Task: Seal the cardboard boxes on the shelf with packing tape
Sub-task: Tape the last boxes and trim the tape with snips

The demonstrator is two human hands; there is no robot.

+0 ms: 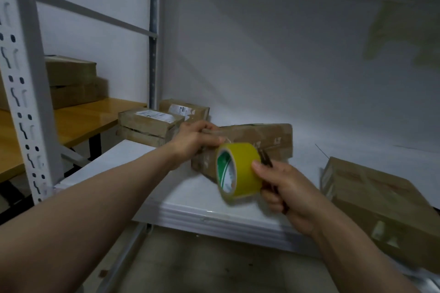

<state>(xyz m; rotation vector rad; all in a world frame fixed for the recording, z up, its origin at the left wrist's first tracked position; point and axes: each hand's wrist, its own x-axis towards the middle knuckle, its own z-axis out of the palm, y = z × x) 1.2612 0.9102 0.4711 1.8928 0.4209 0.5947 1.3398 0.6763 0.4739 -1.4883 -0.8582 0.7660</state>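
A long flat cardboard box [262, 140] lies on the white shelf [185, 200]. My left hand [195, 138] grips the box's left end, fingers curled over its top edge. In front of the box my right hand [283, 188] holds a yellow roll of packing tape [240, 169] upright, thumb on its outer face. The same hand also grips a dark thin tool [265, 157] that pokes up behind the roll. A short strip of tape seems to run from the roll toward the left hand.
Two small labelled boxes [152, 123] sit stacked at the shelf's back left, with another [188, 109] behind them. A larger box [381, 204] lies at the right front. A perforated grey upright [21, 83] stands at left; more boxes [71, 81] rest on a neighbouring wooden shelf.
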